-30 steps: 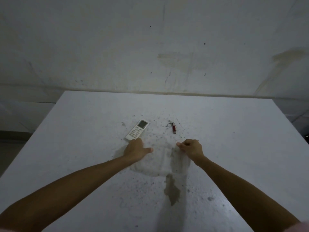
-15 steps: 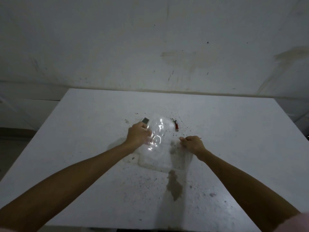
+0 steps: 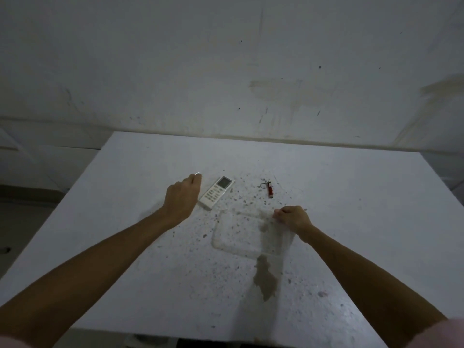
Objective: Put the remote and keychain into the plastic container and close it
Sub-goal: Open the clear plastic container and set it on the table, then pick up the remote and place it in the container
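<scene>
The clear plastic container point(image 3: 238, 237) lies open on the white table point(image 3: 351, 222), a shallow tray near the middle. My right hand point(image 3: 292, 220) pinches its far right corner. My left hand point(image 3: 182, 198) is curled just left of the white remote point(image 3: 217, 193). A small glint at its fingertips shows the transparent lid point(image 3: 198, 174), which is otherwise barely visible. The remote lies flat with its screen at the far end. The red keychain point(image 3: 269, 190) with a metal ring rests beyond the container, apart from both hands.
A brown stain point(image 3: 265, 278) marks the table in front of the container, with dark specks scattered around. A stained wall point(image 3: 251, 71) stands behind the table. The table's near edge and left edge drop off to the floor.
My left hand lifted the clear lid off the container, then carried it left past the remote. The remote is uncovered again. My right hand stayed on the container's corner.
</scene>
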